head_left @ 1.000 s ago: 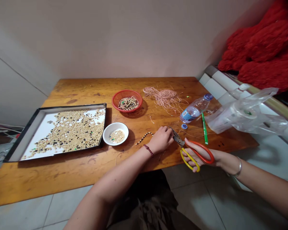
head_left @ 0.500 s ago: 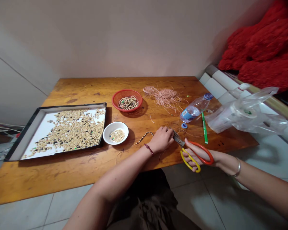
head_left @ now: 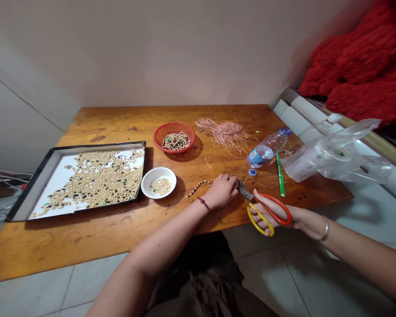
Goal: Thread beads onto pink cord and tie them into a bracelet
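My right hand holds scissors with one red and one yellow handle, the fingers through the loops. The blades point left, up against the fingertips of my left hand. My left hand is closed, palm down, near the table's front edge. A string of pale and dark beads runs out from under it to the left and ends in a thin cord. What its fingertips pinch is too small to make out. Left of the strand stands a white bowl with loose beads.
A black-edged tray of beads lies left on the wooden table. Behind are a red basket of bead strings and tangled pink cord. At right are a bottle, cap, green packet and plastic bag.
Both hands and the scissors keep almost the same pose. The whole view has shifted very slightly.
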`<action>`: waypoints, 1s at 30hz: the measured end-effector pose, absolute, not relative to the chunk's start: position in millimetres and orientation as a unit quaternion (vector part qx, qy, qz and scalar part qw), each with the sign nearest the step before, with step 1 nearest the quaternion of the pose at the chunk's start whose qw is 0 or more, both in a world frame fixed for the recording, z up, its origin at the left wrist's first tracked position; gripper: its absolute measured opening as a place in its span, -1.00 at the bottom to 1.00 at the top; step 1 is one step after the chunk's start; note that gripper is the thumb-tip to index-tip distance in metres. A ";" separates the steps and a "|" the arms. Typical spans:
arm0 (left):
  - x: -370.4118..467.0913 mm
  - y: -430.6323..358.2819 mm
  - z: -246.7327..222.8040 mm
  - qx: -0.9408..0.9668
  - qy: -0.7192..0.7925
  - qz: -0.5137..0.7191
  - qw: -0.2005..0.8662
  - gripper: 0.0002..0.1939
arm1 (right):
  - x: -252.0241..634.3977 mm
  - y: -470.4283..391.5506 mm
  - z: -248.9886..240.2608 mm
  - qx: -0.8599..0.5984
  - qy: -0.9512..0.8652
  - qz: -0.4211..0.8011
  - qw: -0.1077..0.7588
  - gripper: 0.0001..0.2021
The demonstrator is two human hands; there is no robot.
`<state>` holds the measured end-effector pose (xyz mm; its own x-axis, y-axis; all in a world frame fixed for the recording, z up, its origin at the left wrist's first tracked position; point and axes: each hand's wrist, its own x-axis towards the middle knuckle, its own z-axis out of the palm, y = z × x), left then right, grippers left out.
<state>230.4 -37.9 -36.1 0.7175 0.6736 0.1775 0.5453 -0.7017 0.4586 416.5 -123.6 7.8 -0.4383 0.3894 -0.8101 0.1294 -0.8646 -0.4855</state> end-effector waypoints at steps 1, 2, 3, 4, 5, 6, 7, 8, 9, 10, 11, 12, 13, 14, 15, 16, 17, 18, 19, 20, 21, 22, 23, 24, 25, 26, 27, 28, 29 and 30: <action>230.5 -38.0 -36.6 0.907 0.337 0.168 0.191 -0.83 | 417.3 -122.8 7.3 -0.516 -0.242 0.817 0.081 -0.35; 230.6 -38.0 -37.1 0.907 0.336 0.169 0.191 -0.83 | 417.7 -122.2 7.1 -0.514 -0.237 0.820 0.081 -0.35; 230.5 -38.0 -37.5 0.907 0.335 0.171 0.191 -0.83 | 417.7 -121.8 7.3 -0.515 -0.234 0.820 0.082 -0.36; 230.4 -37.9 -37.8 0.907 0.333 0.174 0.190 -0.83 | 417.2 -121.7 7.9 -0.521 -0.232 0.817 0.082 -0.36; 230.2 -37.9 -38.0 0.907 0.332 0.177 0.188 -0.84 | 416.3 -121.9 8.8 -0.530 -0.232 0.811 0.079 -0.36; 230.0 -37.9 -37.9 0.907 0.331 0.181 0.187 -0.84 | 415.2 -122.4 9.9 -0.542 -0.235 0.803 0.077 -0.36; 229.7 -37.9 -37.6 0.907 0.330 0.182 0.187 -0.84 | 414.0 -123.1 11.0 -0.554 -0.239 0.794 0.075 -0.36; 229.4 -37.9 -37.1 0.907 0.330 0.182 0.187 -0.85 | 412.8 -124.0 12.0 -0.564 -0.245 0.785 0.073 -0.36; 229.2 -38.0 -36.4 0.908 0.329 0.180 0.188 -0.85 | 412.0 -125.0 12.6 -0.572 -0.249 0.778 0.071 -0.36; 229.0 -38.1 -35.7 0.908 0.329 0.178 0.190 -0.86 | 411.5 -125.8 12.7 -0.577 -0.252 0.774 0.071 -0.37; 228.8 -38.2 -34.9 0.908 0.328 0.175 0.191 -0.86 | 411.5 -126.5 12.5 -0.579 -0.253 0.772 0.072 -0.37; 228.8 -38.3 -34.3 0.909 0.327 0.174 0.193 -0.86 | 411.9 -126.9 11.8 -0.576 -0.250 0.775 0.074 -0.37; 228.7 -38.4 -33.9 0.908 0.327 0.174 0.194 -0.86 | 412.6 -126.9 11.0 -0.569 -0.246 0.781 0.077 -0.37; 228.8 -38.5 -33.7 0.907 0.328 0.176 0.196 -0.86 | 413.6 -126.7 10.3 -0.558 -0.240 0.790 0.080 -0.37; 228.8 -38.6 -33.8 0.906 0.329 0.178 0.197 -0.85 | 414.7 -126.2 9.9 -0.544 -0.234 0.802 0.084 -0.37; 228.9 -38.6 -34.0 0.905 0.329 0.179 0.200 -0.85 | 415.7 -125.5 9.8 -0.528 -0.227 0.814 0.086 -0.37; 229.0 -38.7 -34.3 0.904 0.330 0.181 0.203 -0.85 | 416.7 -124.8 10.2 -0.515 -0.220 0.824 0.087 -0.37; 229.1 -38.7 -34.6 0.902 0.332 0.182 0.205 -0.84 | 417.4 -124.2 10.9 -0.506 -0.217 0.830 0.086 -0.36; 229.2 -38.6 -35.0 0.901 0.334 0.184 0.207 -0.84 | 418.0 -123.7 11.8 -0.502 -0.216 0.833 0.087 -0.35; 229.3 -38.6 -35.2 0.900 0.335 0.186 0.208 -0.84 | 418.4 -123.4 12.7 -0.499 -0.215 0.835 0.089 -0.35; 229.4 -38.5 -35.4 0.899 0.335 0.189 0.207 -0.84 | 418.6 -123.4 13.4 -0.497 -0.214 0.836 0.092 -0.35; 229.6 -38.4 -35.4 0.899 0.336 0.191 0.205 -0.84 | 418.6 -123.5 13.8 -0.496 -0.212 0.836 0.096 -0.35; 229.7 -38.3 -35.3 0.899 0.337 0.192 0.203 -0.84 | 418.6 -123.9 13.9 -0.495 -0.211 0.837 0.100 -0.36; 229.9 -38.2 -35.2 0.900 0.336 0.192 0.202 -0.84 | 418.5 -124.2 13.7 -0.494 -0.209 0.837 0.103 -0.36; 230.1 -38.1 -35.1 0.900 0.336 0.190 0.201 -0.84 | 418.4 -124.6 13.4 -0.495 -0.208 0.837 0.103 -0.36; 230.2 -38.1 -35.0 0.900 0.336 0.189 0.201 -0.85 | 418.3 -125.0 12.9 -0.497 -0.208 0.836 0.103 -0.35; 230.3 -38.1 -35.0 0.901 0.336 0.188 0.201 -0.85 | 418.2 -125.3 12.5 -0.498 -0.209 0.835 0.104 -0.35; 230.3 -38.1 -35.1 0.901 0.336 0.188 0.201 -0.86 | 418.1 -125.4 12.2 -0.499 -0.210 0.834 0.105 -0.35; 230.3 -38.1 -35.2 0.901 0.335 0.188 0.201 -0.86 | 418.1 -125.4 12.1 -0.500 -0.212 0.833 0.105 -0.34; 230.3 -38.1 -35.4 0.902 0.334 0.188 0.200 -0.86 | 418.1 -125.4 12.1 -0.501 -0.215 0.832 0.104 -0.34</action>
<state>230.3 -38.1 -35.4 0.7060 0.6779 0.2052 0.5271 -0.6964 0.4871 418.1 -125.4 12.1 -0.4764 0.3882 -0.7889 0.0428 -0.8859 -0.4618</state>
